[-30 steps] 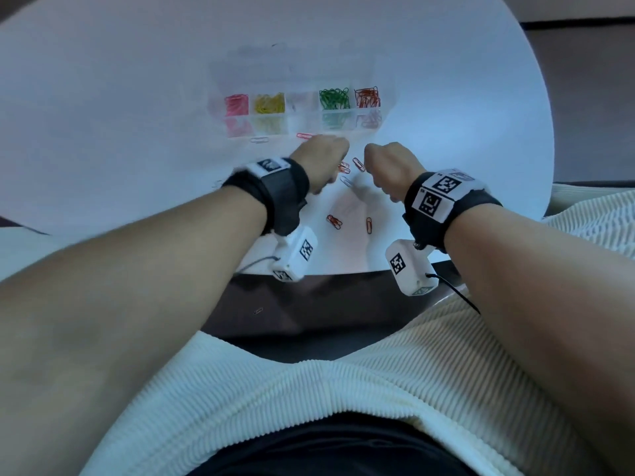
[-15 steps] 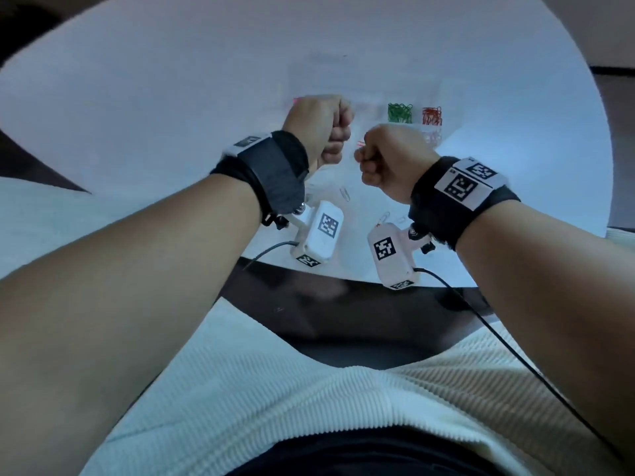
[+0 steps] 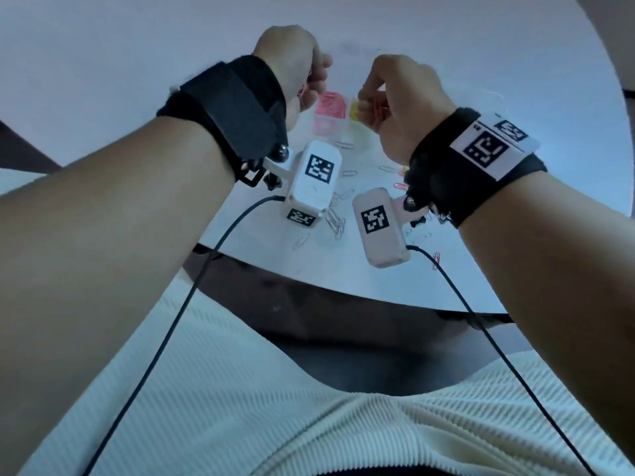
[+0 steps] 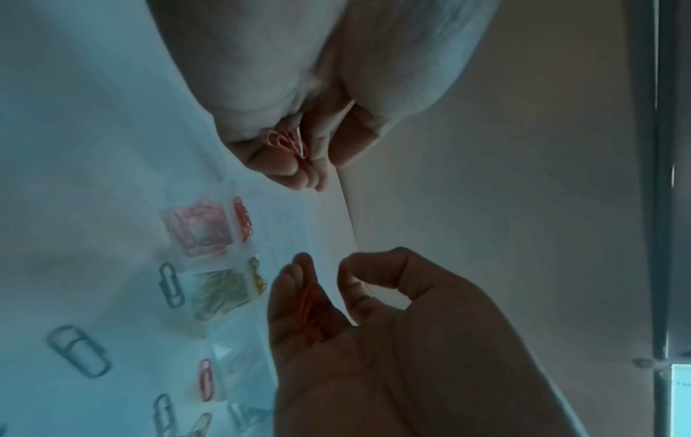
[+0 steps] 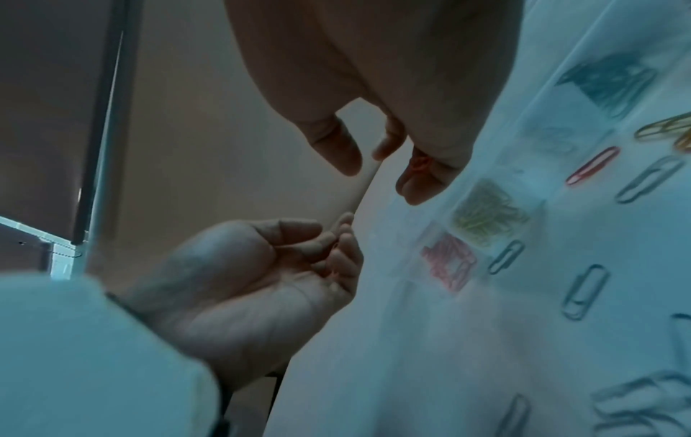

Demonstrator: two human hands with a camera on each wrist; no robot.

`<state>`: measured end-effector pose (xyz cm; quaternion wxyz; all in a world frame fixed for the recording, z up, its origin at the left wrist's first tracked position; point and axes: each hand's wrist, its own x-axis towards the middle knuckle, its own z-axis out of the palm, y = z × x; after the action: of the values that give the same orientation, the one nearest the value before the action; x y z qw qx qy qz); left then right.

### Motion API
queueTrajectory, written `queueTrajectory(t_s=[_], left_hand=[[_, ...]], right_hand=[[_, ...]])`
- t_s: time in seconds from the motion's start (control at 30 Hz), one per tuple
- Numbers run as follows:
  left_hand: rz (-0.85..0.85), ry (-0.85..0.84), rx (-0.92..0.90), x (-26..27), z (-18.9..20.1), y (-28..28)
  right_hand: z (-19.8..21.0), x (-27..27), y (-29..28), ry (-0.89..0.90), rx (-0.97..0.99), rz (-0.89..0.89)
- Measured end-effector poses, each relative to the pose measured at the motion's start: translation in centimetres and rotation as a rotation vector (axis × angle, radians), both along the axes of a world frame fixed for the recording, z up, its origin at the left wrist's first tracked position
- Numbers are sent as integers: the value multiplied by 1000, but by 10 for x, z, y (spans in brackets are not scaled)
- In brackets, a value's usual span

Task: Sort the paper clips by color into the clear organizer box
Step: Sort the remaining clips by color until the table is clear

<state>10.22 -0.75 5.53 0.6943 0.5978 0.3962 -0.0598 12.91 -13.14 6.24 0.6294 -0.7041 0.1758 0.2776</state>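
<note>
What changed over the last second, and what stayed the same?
Both hands rose off the table and moved toward the organizer box. The left hand holds pink clips, the right hand orange-red clips, over the pink and yellow compartments. Sorted and loose clips stayed put.

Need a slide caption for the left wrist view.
Left hand pinching pink paper clips above the clear organizer box.
</note>
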Motion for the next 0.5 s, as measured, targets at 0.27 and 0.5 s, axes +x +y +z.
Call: queueTrajectory(t_s=[0.27,0.5], left_hand=[[104,-21,-63,11,-8,-1],[87,-77,-109,11,-11,-10]], right_hand=[[-10,5,12,108,167,144],[0,9,-27,-5,182,50]])
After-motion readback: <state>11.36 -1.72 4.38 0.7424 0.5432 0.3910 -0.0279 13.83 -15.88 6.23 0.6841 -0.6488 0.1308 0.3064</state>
